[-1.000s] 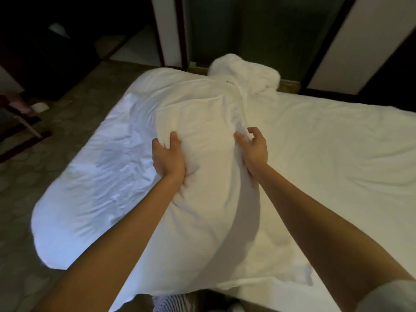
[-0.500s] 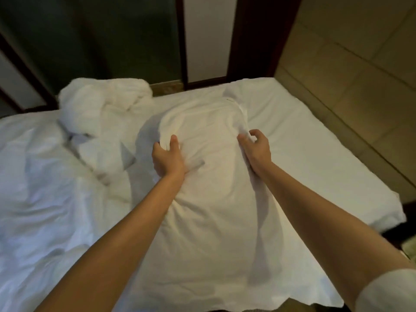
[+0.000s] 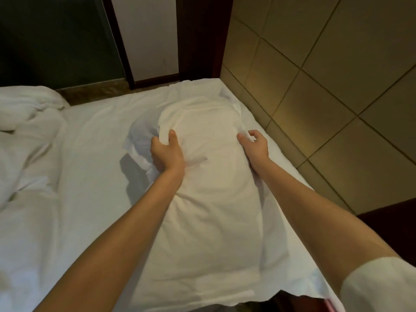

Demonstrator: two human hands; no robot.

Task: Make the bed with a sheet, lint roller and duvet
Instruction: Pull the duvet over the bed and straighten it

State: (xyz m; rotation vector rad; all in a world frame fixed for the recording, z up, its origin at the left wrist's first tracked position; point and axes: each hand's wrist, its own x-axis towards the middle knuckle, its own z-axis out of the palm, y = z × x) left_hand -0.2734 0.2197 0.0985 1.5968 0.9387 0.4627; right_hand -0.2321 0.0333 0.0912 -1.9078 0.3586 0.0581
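A long white pillow (image 3: pixel 211 199) lies lengthwise in front of me, held over the bed near its right edge. My left hand (image 3: pixel 165 153) grips its left side, fingers curled into the cloth. On the opposite edge my right hand (image 3: pixel 254 146) pinches the pillowcase. Under it spreads the white sheet (image 3: pixel 90 176) on the mattress. A crumpled white duvet (image 3: pixel 24 113) is bunched at the far left. No lint roller is in view.
A tan tiled wall (image 3: pixel 326 86) runs close along the bed's right side. Dark panels and a white door strip (image 3: pixel 148 37) stand behind the bed's far edge. A dark piece of furniture (image 3: pixel 391 219) sits at the lower right.
I have swung right with the pillow in both hands. It went from the bed's left part to the right edge by the tiled wall, and the duvet now lies far left.
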